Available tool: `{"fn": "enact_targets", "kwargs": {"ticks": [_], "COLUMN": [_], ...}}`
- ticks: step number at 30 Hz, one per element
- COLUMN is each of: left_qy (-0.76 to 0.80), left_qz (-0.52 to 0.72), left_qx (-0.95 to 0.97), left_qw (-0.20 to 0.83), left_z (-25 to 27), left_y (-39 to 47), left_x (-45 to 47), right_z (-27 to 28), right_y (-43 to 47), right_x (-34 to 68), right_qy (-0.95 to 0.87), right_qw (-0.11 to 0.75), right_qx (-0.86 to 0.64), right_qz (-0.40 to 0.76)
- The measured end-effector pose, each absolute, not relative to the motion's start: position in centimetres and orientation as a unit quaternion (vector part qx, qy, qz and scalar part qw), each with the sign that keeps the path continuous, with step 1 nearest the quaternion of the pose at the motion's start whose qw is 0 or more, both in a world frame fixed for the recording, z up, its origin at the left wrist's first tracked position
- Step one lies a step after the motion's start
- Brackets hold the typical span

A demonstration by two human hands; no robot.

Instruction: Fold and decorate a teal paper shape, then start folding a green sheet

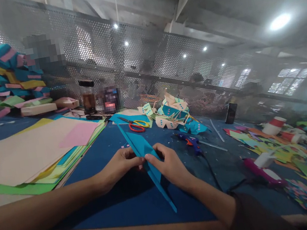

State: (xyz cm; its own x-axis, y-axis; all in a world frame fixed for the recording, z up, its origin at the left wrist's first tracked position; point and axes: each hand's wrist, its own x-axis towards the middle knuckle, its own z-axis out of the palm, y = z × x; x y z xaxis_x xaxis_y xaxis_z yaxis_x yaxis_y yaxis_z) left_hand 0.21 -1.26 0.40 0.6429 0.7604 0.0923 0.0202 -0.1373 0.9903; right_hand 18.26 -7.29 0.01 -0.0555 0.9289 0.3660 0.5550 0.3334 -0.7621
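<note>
While left hand [128, 160] and right hand [168, 163] pinch blue paper [142, 143], lower tip points toward table edge [144, 228]; gap (dark tabletop [194, 166]) separates right hand from glue gun [195, 145].

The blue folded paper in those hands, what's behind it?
Past the far end of the blue folded paper lie scissors with red and yellow handles. Blue tabletop shows around it; whatever is directly behind it is covered.
</note>
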Motion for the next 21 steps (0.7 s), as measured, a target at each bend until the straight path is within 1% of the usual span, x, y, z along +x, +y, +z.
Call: {"fn": "enact_targets", "kwargs": {"ticks": [14, 21], "left_qy": [0.269, 0.273], "left_qz": [0.313, 0.312], "left_qx": [0.684, 0.688], "left_qw": [0.602, 0.596], "left_z": [-0.54, -0.13], "left_y": [-0.66, -0.9], "left_x": [0.1, 0.17], "right_z": [0.0, 0.08], "right_y": [-7.12, -7.21], "right_x": [18.24, 18.22], "right_qy": [-0.69, -0.691], "right_qw": [0.43, 0.432], "right_qx": [-0.544, -0.54], "right_qz": [0.209, 0.21]}}
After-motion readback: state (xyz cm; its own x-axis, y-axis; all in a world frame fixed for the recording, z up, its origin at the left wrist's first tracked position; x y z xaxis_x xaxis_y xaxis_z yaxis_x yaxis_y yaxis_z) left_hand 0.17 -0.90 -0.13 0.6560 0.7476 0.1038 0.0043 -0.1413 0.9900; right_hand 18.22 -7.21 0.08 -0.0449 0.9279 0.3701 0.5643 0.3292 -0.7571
